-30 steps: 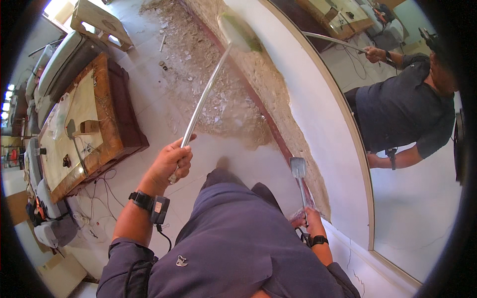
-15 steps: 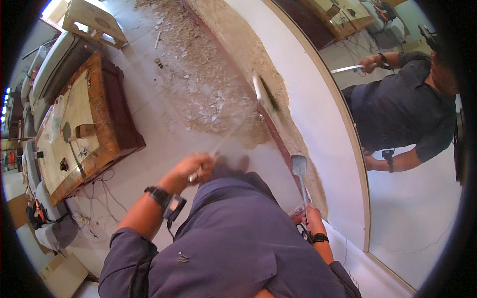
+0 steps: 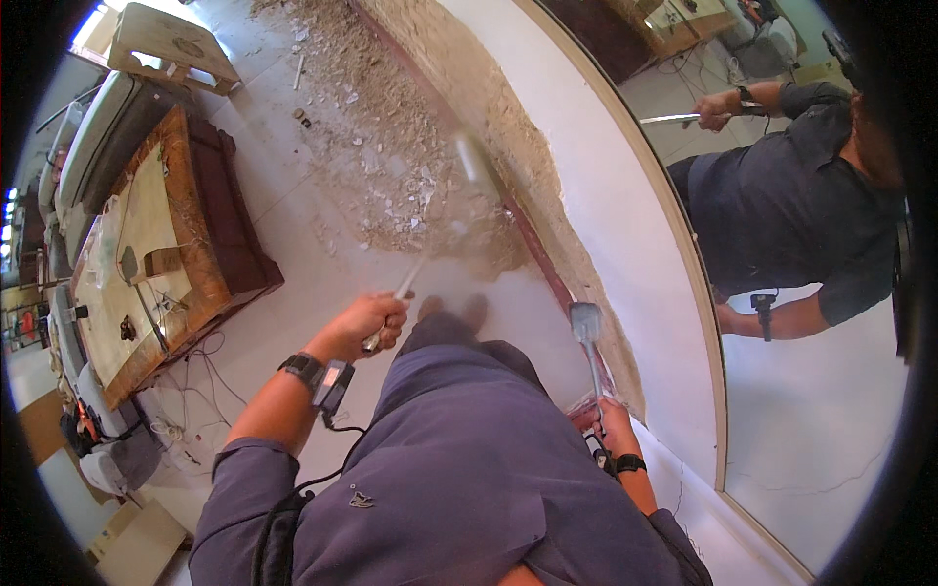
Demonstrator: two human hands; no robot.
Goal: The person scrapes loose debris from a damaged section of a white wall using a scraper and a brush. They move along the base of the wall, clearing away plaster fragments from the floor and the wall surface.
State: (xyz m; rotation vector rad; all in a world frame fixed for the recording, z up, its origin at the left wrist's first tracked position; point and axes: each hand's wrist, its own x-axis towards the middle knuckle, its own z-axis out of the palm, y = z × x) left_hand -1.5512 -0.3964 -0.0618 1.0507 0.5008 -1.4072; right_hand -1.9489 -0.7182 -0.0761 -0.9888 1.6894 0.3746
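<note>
My left hand (image 3: 374,320) is closed round the pale handle of a long-handled brush (image 3: 471,159). Motion blurs the white oblong head, which hangs over the rubble close to the foot of the wall. In my right hand (image 3: 613,427) is a small grey shovel (image 3: 586,321), gripped by its thin shaft with the blade upward. That blade is in front of the stripped lower wall (image 3: 528,122). Broken plaster and sandy rubble (image 3: 391,181) lie on the floor along the wall.
A large mirror (image 3: 796,391) leans along the wall at right, reflecting my body and arms. At left stands a wooden table (image 3: 225,220) with several small things on it. Loose cables (image 3: 200,376) trail by its foot. A wooden stool (image 3: 171,44) is at the far left.
The brush head has swung left, away from the bare wall and over the rubble. My left hand has shifted slightly upward and left. My right hand and the shovel have barely moved.
</note>
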